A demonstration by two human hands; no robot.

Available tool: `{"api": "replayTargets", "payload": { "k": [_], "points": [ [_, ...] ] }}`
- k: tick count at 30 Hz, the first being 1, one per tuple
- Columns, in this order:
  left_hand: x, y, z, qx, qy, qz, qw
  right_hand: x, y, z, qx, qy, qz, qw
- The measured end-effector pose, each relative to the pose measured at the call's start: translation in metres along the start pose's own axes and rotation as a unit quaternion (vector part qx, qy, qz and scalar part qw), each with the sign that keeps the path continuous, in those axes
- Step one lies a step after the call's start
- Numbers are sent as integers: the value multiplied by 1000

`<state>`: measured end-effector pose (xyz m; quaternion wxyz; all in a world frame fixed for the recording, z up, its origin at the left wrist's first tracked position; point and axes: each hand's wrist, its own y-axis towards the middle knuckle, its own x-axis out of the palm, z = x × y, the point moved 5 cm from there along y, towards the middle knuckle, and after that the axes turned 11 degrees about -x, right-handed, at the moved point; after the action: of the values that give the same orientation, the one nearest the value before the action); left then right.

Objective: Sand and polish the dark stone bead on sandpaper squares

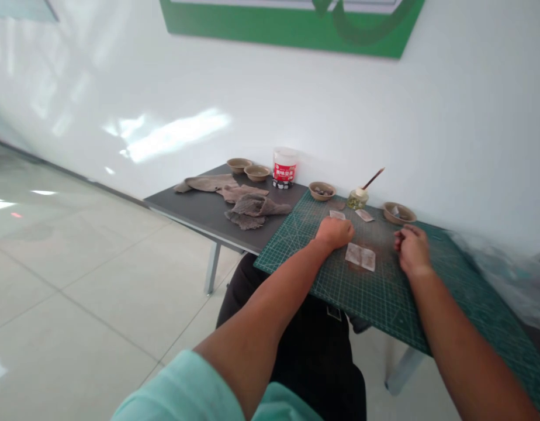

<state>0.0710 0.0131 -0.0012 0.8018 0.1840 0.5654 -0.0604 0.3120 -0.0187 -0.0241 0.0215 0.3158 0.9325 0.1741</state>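
My left hand (pixel 335 233) rests on the green cutting mat (pixel 375 304) with its fingers curled into a fist; whatever is in it is hidden. My right hand (pixel 414 250) is further right over the mat, fingers bent together just in front of a brown bowl (pixel 399 214) that has a small pale piece in it. What those fingers hold, if anything, is too small to make out. Between the hands lies a pale rectangular piece (pixel 360 257) with a crease down its middle, amid brownish dust. Two smaller pale pieces, one left (pixel 338 214) and one right (pixel 364 216), lie beyond my left hand.
A glass jar (pixel 357 199) with a brush leaning in it and a bowl of dark lumps (pixel 321 191) stand along the wall. Brown cloths (pixel 256 206), two bowls and a red-labelled tub (pixel 284 168) occupy the left side. Clear plastic (pixel 506 275) lies at right.
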Motion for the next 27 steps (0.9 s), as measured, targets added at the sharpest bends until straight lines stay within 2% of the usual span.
{"api": "replayTargets", "payload": {
  "k": [8,12,15,19,21,22,23,24,25,27],
  "points": [
    [-11,-11,5,22,-33,-8,999,16,-12,-25,-67,26,-36,997],
    [-14,-11,3,31,-74,-5,997,28,-17,-52,-88,16,-113,990],
    [-16,-6,-3,33,-122,-1,992,36,-27,-87,-105,0,-182,978],
    [-17,1,-8,31,-185,-3,982,57,-63,-156,-206,-85,-371,901],
    [-19,3,-10,27,-214,-5,976,67,-89,-181,-234,-174,-455,841],
    [-19,3,-11,23,-228,-6,973,71,-103,-187,-242,-228,-496,802],
    [-20,4,-13,20,-242,-7,970,73,-115,-190,-256,-262,-516,774],
    [-21,4,-15,14,-254,-8,967,73,-126,-191,-272,-274,-519,762],
    [-21,5,-16,9,-265,-10,964,71,-136,-188,-283,-267,-507,769],
    [-22,5,-19,1,-284,-16,959,61,-150,-170,-290,-220,-463,808]
  ]
}}
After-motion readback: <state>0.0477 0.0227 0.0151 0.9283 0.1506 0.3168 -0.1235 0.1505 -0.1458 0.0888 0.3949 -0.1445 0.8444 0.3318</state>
